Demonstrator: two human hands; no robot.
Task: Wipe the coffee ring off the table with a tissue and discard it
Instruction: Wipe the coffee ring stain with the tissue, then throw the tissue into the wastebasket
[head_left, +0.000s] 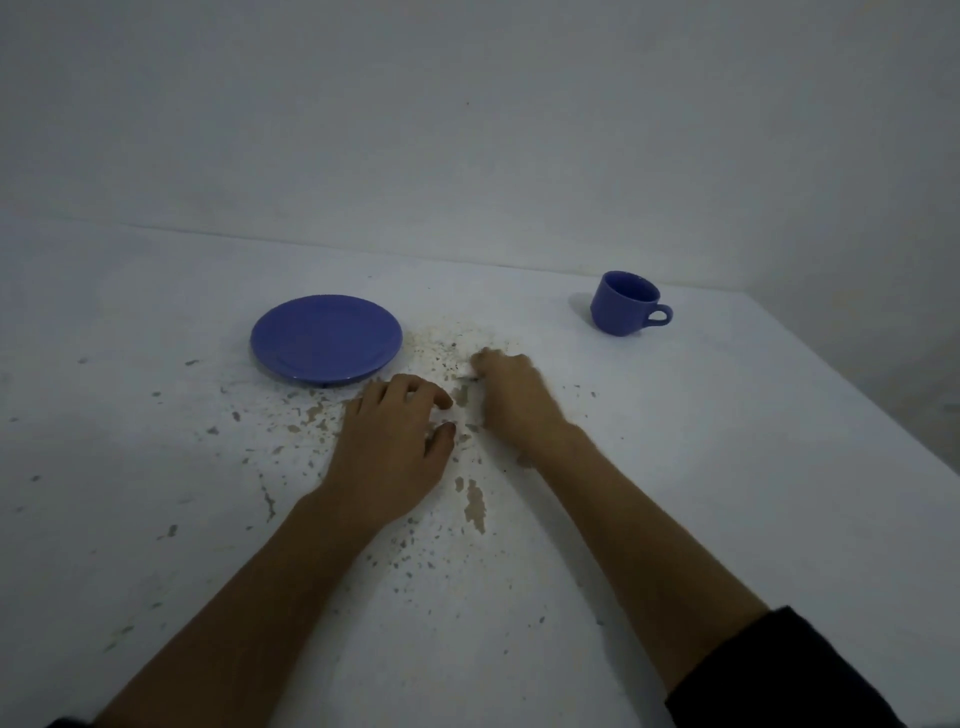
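Fingers (415, 395) curled (tissue unseen)

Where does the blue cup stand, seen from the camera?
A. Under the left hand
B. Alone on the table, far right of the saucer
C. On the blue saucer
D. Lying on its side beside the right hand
B: the cup stands upright on the bare table, well to the right of the empty saucer.

Scene dim throughout, cast cold and bluish; grain is seen across wall and table (727, 467). No glare is noted. Soft shadow is thrown left of the cup (626, 303), beyond the fingers. The right hand (511, 400) is smeared by motion blur at its fingertips; the left hand (389, 447) is rendered sharper. Frame edges are bent by wide-angle distortion.
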